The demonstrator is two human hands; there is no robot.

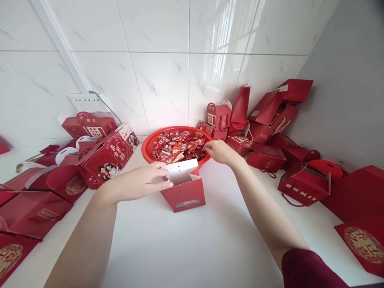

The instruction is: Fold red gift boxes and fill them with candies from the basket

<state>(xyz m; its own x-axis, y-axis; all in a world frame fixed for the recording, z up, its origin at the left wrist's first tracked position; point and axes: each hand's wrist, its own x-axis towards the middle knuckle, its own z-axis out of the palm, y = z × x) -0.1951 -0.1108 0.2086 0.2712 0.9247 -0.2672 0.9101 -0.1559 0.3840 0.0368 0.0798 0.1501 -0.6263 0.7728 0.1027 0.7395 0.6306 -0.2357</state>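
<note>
A red paper gift box (186,196) with a white inside stands open at the top on the white table. My left hand (150,180) grips its upper left edge, the thumb on the near side and the fingers at the opening. Behind the box, a red plastic basket (147,151) holds many wrapped candies (177,146) in red and gold. My right hand (220,152) is at the basket's right rim, its fingers curled together by the candies. Whatever those fingers pinch is hidden.
Red gift boxes (45,216) crowd the left side, one printed with a cartoon couple (109,170). More red boxes (267,156) are piled along the right. A tiled wall (159,80) rises behind, with a white socket strip (88,103) and a grey cable (105,103).
</note>
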